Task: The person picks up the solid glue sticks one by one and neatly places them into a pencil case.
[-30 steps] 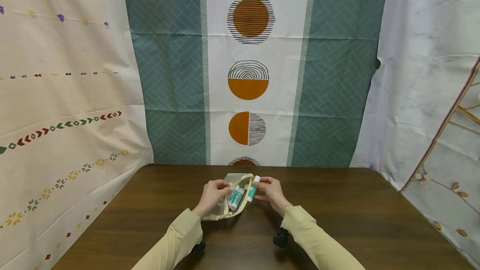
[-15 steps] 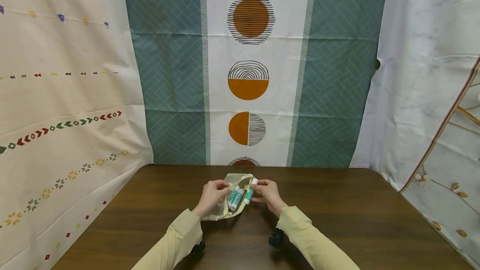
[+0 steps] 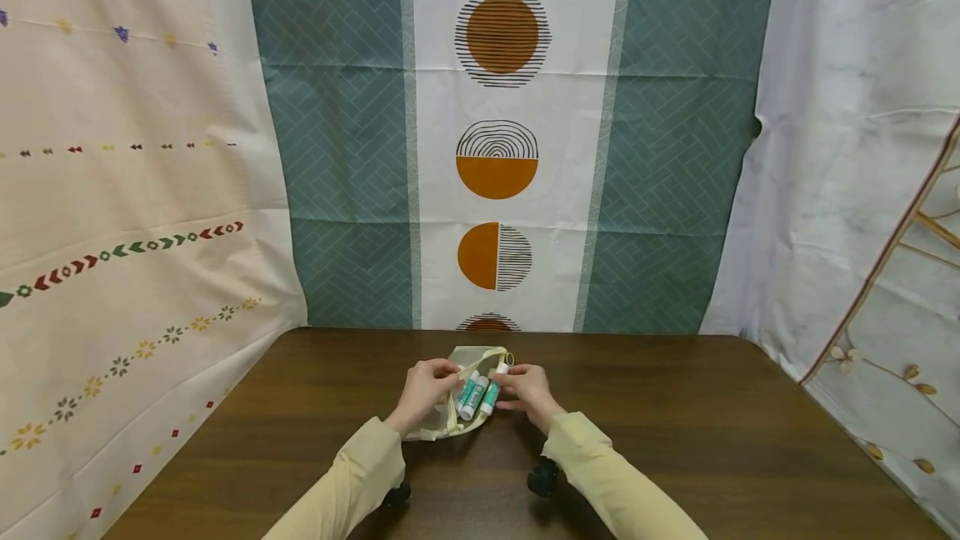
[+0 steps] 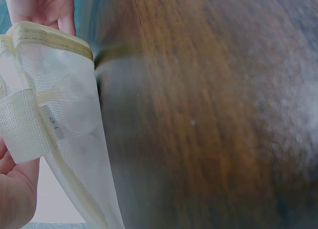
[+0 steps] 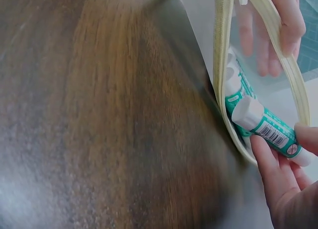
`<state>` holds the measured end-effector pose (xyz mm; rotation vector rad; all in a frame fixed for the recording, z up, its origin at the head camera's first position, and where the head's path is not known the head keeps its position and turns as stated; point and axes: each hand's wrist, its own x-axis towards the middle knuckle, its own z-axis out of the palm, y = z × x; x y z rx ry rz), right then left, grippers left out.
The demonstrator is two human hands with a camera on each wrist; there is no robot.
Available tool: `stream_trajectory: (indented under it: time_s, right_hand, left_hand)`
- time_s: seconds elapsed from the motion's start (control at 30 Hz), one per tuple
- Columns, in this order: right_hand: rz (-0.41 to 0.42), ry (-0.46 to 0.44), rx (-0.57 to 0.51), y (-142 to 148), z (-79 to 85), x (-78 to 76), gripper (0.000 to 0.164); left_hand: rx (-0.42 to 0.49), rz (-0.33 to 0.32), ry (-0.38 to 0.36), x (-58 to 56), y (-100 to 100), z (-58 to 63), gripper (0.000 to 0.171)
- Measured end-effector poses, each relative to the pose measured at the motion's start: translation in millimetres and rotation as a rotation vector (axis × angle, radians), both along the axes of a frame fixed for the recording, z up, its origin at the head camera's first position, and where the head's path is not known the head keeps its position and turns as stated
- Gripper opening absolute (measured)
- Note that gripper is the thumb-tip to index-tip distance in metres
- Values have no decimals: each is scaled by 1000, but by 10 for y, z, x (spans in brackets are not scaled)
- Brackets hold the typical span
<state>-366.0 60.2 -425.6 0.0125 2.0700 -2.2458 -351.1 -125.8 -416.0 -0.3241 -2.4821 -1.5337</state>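
Note:
A pale yellow mesh pouch (image 3: pixel 433 433) with a zip edge lies unzipped on the table. My left hand (image 3: pixel 422 392) pinches the left side of its opening; in the left wrist view a fabric tab (image 4: pixel 22 124) is by that hand (image 4: pixel 17 194). Inside lie two green-and-white glue sticks (image 3: pixel 474 400). My right hand (image 3: pixel 529 390) holds a third glue stick (image 5: pixel 272 131) between thumb and fingers, tilted at the right side of the opening. In the right wrist view its white end overlaps the sticks in the pouch (image 5: pixel 238 92).
The brown wooden table (image 3: pixel 675 423) spreads out around the pouch. A yellowish zip-pull ring (image 3: pixel 509 359) sits at the pouch's far right corner. Patterned cloths (image 3: pixel 495 190) hang behind and at both sides of the table.
My right hand has moved left and slightly down with its glue stick, from beside the pouch's right edge into the opening. My left hand and the pouch have stayed in place.

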Motion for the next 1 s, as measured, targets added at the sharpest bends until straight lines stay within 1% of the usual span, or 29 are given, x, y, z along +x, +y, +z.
stream_trajectory:
  time_s: [0.2,0.33,0.57,0.63,0.73,0.87,1.0]
  right_hand:
    - [-2,-25,7,-44,-6,-11,34]
    - [-14,-48,32,-69,4,1,33]
    - [14,-15,83,-103,-12,7,35]
    - [11,-25,101,-114,-5,10,33]
    - [-4,-56,142,-133,26,31,25]
    - [26,-57,157,-127,56,66,17]
    - [63,-52,171,-112,86,113,14]
  left_hand:
    - [0,-4,3,-2,-4,-6,13]
    - [5,-3,0,-7,1,-10,13]
    - [11,-14,0,-4,2,-23,12]
    - [16,-11,-6,-7,4,-21,11]
    - [23,-4,-12,-12,5,-13,12]
    - [22,-5,-8,-11,4,-6,13]
    - [21,-4,-6,-14,0,-14,13]
